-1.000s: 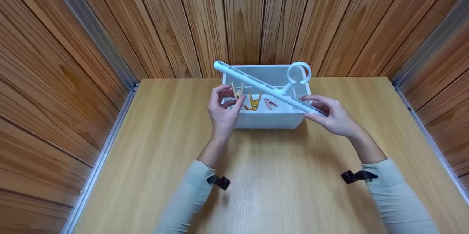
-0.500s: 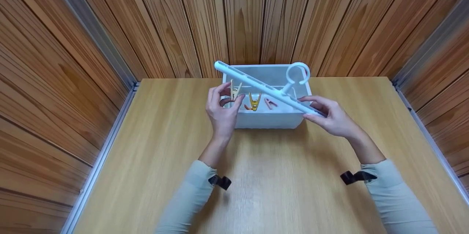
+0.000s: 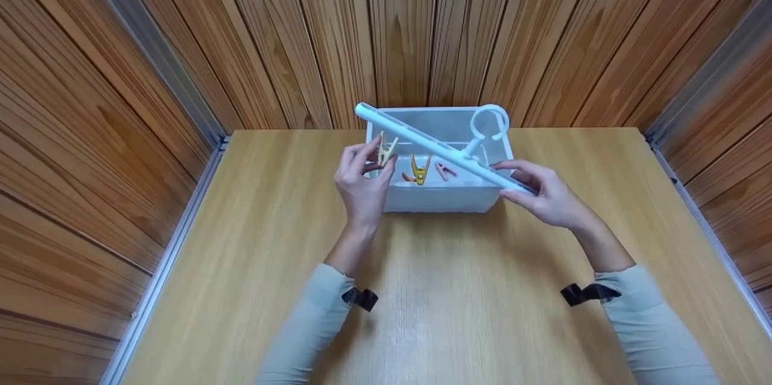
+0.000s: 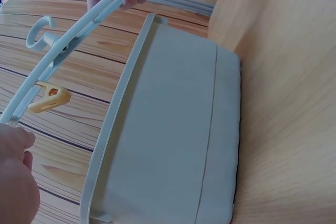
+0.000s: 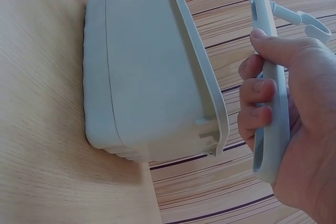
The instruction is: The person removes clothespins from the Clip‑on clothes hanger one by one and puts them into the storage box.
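Observation:
In the head view my right hand (image 3: 546, 195) grips the lower right end of a pale blue clothes hanger (image 3: 446, 151), its bar slanting up to the left with the hook ring upward. My left hand (image 3: 362, 192) pinches a cream clothespin (image 3: 386, 152) between thumb and fingers, just below the bar's left half. A yellow clothespin (image 4: 52, 98) is clipped on the bar in the left wrist view, between the hands. The right wrist view shows the right thumb and curled fingers around the hanger (image 5: 273, 129). In the left wrist view, the cream clothespin is hidden.
Beneath the hanger, a white plastic bin (image 3: 437, 199) stands on the wooden table (image 3: 458, 288) near the back wall. Inside it are a pink clothespin (image 3: 445, 171) and a small orange piece (image 3: 408, 178). Wood-panelled walls (image 3: 398, 29) enclose the back and sides.
My left hand has shifted slightly left, the cream clothespin moving with it. The hanger's left end has dipped a little. My right hand's grip stays the same.

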Available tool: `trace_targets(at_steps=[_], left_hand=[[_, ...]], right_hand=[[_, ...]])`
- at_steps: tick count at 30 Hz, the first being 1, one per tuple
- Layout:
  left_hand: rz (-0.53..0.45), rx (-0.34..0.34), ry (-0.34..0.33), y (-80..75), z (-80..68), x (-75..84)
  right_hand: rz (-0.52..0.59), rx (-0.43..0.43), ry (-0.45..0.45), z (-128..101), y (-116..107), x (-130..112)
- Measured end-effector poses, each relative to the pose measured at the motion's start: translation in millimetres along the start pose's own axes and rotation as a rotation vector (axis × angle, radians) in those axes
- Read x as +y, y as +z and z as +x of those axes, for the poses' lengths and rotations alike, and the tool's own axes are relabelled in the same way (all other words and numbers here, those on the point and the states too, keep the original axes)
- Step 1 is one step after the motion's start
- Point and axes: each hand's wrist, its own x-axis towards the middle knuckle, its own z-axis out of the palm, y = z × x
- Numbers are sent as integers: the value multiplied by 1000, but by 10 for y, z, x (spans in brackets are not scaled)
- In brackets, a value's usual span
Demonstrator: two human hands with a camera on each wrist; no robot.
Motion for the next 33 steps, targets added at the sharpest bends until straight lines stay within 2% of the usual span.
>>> trace_targets(at_steps=[9, 13, 21, 33], left_hand=[[70, -121, -93, -94, 88, 0], [65, -154, -139, -127, 122, 6], [59, -241, -188, -199, 199, 23], [-66, -413, -370, -323, 351, -22]], right_hand=[[-32, -24, 12, -21, -21, 11], [-27, -26, 6, -34, -26, 36], [-9, -45, -24, -52, -63, 63], [-15, -69, -41, -90, -103, 116]])
